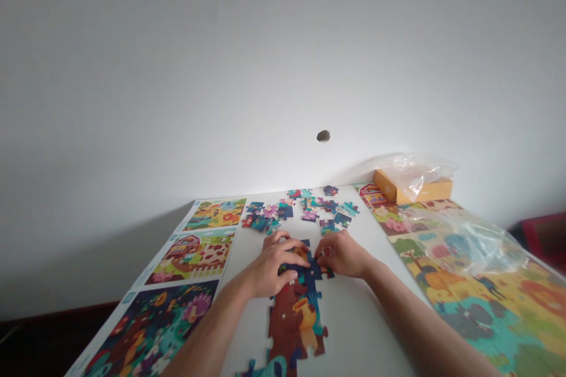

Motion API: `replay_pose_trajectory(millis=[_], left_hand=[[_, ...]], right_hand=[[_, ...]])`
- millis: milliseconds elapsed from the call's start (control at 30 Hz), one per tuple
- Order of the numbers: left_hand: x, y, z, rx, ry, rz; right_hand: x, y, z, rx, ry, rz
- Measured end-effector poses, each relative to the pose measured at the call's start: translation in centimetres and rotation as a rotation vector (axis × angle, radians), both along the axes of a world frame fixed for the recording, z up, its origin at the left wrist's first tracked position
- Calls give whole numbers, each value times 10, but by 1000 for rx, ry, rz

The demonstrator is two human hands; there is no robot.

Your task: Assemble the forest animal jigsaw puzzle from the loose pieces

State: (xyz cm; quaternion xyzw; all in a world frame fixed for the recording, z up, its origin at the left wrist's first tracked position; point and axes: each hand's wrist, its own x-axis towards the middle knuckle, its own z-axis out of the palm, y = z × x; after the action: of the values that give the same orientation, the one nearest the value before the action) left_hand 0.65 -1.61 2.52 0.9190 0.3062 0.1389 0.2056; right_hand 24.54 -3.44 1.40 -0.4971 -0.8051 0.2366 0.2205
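My left hand (pixel 275 268) and my right hand (pixel 342 254) rest close together on the white table (pixel 362 318). Both curl their fingers onto dark blue puzzle pieces (pixel 309 268) at the top of a part-built jigsaw (pixel 295 321). That jigsaw shows a brown shape with an orange jar and runs toward me between my forearms. The left fingers press down on the pieces from the left. The right fingertips pinch a piece at the jigsaw's upper right edge. A pile of loose pieces (pixel 305 209) lies just beyond my hands.
A reference sheet (pixel 186 283) with three colourful pictures lies at the left. A large finished puzzle (pixel 477 288) covers the right side, with a clear plastic bag (pixel 469 235) on it. An orange box (pixel 411 188) with crumpled plastic stands by the white wall.
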Motion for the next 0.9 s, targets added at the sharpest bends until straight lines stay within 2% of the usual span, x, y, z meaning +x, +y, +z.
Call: replay_pose_trajectory(millis=[133, 200, 267, 367, 400, 467, 667, 900], left_hand=[[-1, 2, -5, 38, -19, -1], [-3, 8, -11, 119, -61, 81], [-7, 17, -19, 259, -142, 327], [-17, 32, -31, 422, -165, 809], [-20, 36, -35, 439, -129, 919], [-25, 41, -42, 423, -54, 1041], [-29, 44, -50, 347, 0, 1005], [-28, 43, -45, 335, -6, 974]], right_hand=[[0, 1, -4, 53, -6, -19], [0, 3, -6, 129, 1, -75], [0, 7, -9, 200, -11, -194], [1, 12, -12, 209, -78, -395], [1, 13, -12, 185, -104, -445], [2, 15, -13, 131, -138, -503], [2, 17, -15, 87, -120, -511], [7, 22, -22, 116, -139, -564]])
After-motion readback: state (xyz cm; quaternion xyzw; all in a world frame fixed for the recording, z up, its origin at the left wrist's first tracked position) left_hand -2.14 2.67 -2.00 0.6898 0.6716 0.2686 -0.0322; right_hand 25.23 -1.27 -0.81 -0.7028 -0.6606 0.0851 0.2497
